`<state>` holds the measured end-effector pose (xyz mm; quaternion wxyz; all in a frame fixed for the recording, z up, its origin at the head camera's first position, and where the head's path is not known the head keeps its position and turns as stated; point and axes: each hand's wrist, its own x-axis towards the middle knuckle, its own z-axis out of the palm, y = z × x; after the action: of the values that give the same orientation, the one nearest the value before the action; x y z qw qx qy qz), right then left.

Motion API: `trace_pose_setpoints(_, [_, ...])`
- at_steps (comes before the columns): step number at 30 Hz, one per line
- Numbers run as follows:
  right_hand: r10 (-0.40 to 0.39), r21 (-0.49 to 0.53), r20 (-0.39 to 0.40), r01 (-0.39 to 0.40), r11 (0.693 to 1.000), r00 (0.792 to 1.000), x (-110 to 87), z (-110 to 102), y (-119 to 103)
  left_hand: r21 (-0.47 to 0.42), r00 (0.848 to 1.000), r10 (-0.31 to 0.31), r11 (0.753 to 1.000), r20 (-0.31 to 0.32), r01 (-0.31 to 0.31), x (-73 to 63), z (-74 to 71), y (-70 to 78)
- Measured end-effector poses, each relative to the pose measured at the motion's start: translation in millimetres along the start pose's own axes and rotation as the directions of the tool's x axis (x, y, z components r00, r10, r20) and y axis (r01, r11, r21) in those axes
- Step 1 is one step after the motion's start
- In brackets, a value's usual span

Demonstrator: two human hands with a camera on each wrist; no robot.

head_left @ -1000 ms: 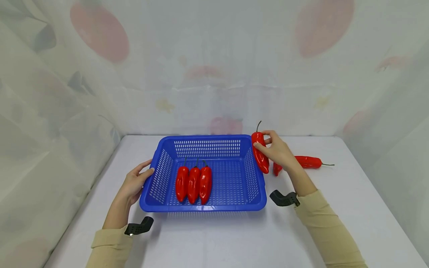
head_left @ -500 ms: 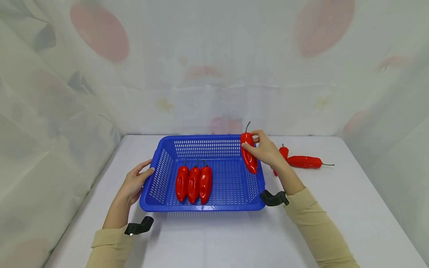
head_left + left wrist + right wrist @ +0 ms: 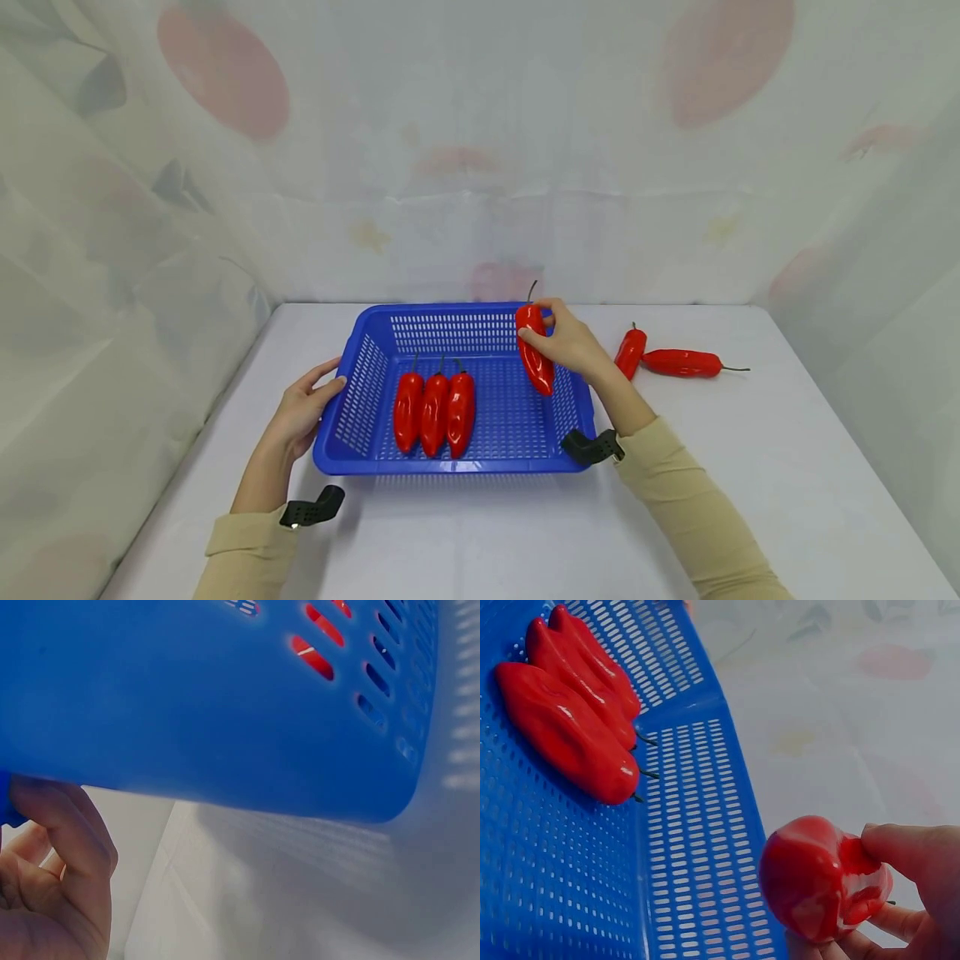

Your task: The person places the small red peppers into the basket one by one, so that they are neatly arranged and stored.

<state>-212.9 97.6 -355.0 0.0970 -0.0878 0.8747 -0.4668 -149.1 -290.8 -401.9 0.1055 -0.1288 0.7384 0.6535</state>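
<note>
The right hand (image 3: 566, 342) pinches a pepper (image 3: 537, 365) between thumb and fingers near its top, stem up, over the basket's (image 3: 450, 467) far right corner, probably leaving the tip free. The left hand (image 3: 300, 408) grips the basket's left edge, likely to steady it. Inside, three peppers (image 3: 434, 415) lie side by side, perhaps for neatness. Two peppers (image 3: 682, 362) lie toward the table's (image 3: 810, 467) far right corner.
</note>
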Motion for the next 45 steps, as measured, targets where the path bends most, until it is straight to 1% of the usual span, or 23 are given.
trace_pose_setpoints(5, [0.005,-0.024,0.018,-0.005,1.000,1.000,3.6,6.3,1.6,-0.008,1.000,-0.005,1.000,0.014,0.005,-6.0,3.5,7.5])
trace_pose_setpoints(10, [0.014,-0.033,0.027,-0.013,0.999,1.000,6.2,11.3,0.6,-0.009,1.000,-0.008,1.000,0.015,0.009,-9.2,4.9,10.6])
trace_pose_setpoints(14, [0.016,-0.047,0.028,-0.015,0.999,0.999,8.8,15.0,0.0,-0.006,1.000,-0.008,1.000,0.013,0.008,-9.2,4.9,10.5])
trace_pose_setpoints(18, [0.034,-0.067,0.033,-0.032,0.997,0.999,11.6,19.3,-1.0,-0.001,1.000,-0.008,1.000,0.012,0.008,-8.7,4.6,9.7])
trace_pose_setpoints(20, [0.045,-0.062,0.038,-0.042,0.997,0.998,13.2,21.6,-0.9,0.000,1.000,-0.007,1.000,0.012,0.007,-8.2,4.5,9.3])
trace_pose_setpoints(26, [0.039,-0.041,0.060,-0.036,0.999,0.997,17.9,26.7,-1.1,0.001,1.000,-0.006,1.000,0.012,0.006,-7.3,4.2,9.2])
trace_pose_setpoints(30, [0.052,-0.049,0.073,-0.049,0.998,0.996,21.8,30.0,-1.6,0.002,1.000,-0.007,1.000,0.016,0.007,-7.2,3.9,9.4])
trace_pose_setpoints(37, [0.067,-0.113,0.104,-0.056,0.992,0.992,28.5,37.6,-1.6,0.002,1.000,-0.009,1.000,0.016,0.009,-7.6,3.3,8.8])
trace_pose_setpoints(45, [0.106,-0.088,0.154,-0.093,0.992,0.982,35.0,43.7,6.1,-0.007,1.000,-0.006,1.000,0.020,0.006,-7.1,3.3,8.3])
